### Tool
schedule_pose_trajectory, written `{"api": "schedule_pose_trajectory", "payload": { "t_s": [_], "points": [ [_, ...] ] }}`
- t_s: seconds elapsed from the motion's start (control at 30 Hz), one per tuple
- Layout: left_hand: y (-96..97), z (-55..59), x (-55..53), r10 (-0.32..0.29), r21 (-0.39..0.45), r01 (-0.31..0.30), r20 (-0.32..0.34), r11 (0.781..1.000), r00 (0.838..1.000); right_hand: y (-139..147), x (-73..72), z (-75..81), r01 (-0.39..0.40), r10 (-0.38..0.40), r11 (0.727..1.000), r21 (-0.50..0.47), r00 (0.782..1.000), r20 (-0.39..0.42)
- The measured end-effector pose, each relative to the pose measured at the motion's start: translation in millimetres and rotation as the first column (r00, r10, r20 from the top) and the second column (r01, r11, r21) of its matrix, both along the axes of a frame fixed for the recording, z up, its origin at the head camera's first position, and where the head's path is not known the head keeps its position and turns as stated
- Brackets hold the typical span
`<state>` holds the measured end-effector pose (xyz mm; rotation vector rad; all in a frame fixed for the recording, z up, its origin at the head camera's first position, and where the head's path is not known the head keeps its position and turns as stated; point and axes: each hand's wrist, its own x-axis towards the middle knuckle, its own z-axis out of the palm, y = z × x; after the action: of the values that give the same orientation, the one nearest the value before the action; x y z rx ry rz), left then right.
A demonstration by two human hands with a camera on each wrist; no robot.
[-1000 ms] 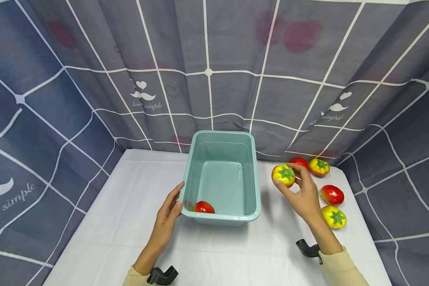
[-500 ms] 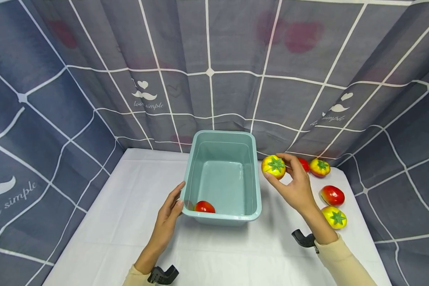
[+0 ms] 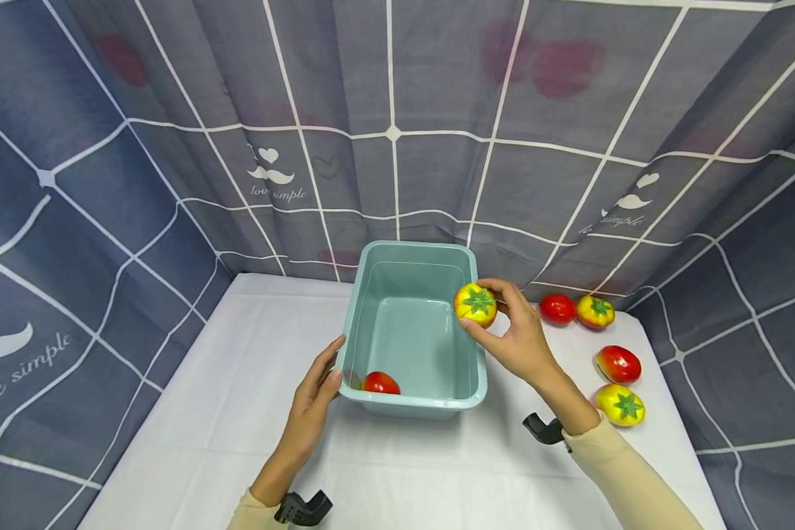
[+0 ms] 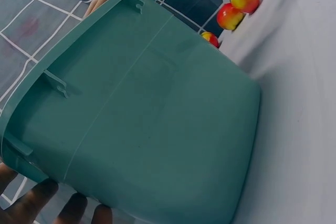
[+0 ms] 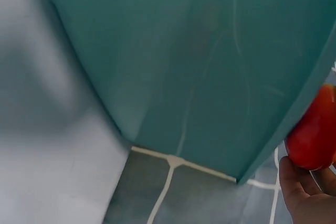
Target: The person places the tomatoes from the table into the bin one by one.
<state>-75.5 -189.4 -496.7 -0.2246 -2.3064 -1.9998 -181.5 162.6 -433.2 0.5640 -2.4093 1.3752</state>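
A glossy tomato, yellow on top with a green star-shaped calyx, is pinched between the thumb and fingers of my right hand. It is above the right rim of a pale green plastic bin. The right wrist view shows the red underside of this tomato beside the rim. My left hand touches the bin's left side near its front corner, fingers fairly straight. In the left wrist view, its fingertips lie by the bin's lower edge. One red tomato sits inside the bin's front left corner.
Right of the bin, on the white-covered table, lie a red tomato, a yellow-red tomato, another red one and a yellow one. A grey checked curtain surrounds the table's back and sides.
My right hand has moved left with the tomato, from beside the bin to above its right rim. A red tomato formerly behind that hand now shows fully. My left hand stays put.
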Motion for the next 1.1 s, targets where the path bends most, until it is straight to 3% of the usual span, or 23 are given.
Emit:
{"api": "schedule_pose_trajectory", "payload": {
  "t_s": [0.4,0.73,1.1],
  "points": [
    [0.1,0.8,-0.8,-0.017,-0.001,0.017,-0.001,1.0,1.0,-24.7,-11.9,3.6,-0.104,0.102,0.991,0.089,0.995,0.019],
    [-1.9,1.1,0.9,-0.029,-0.013,0.028,-0.023,1.0,0.999,-39.0,-18.6,3.3,-0.208,0.199,0.962,0.179,0.978,0.064],
    [-0.8,1.2,-0.1,-0.009,-0.002,0.008,-0.018,1.0,1.0,-47.1,-20.4,2.2,-0.238,0.232,0.953,0.185,0.971,0.053]
  ]
}}
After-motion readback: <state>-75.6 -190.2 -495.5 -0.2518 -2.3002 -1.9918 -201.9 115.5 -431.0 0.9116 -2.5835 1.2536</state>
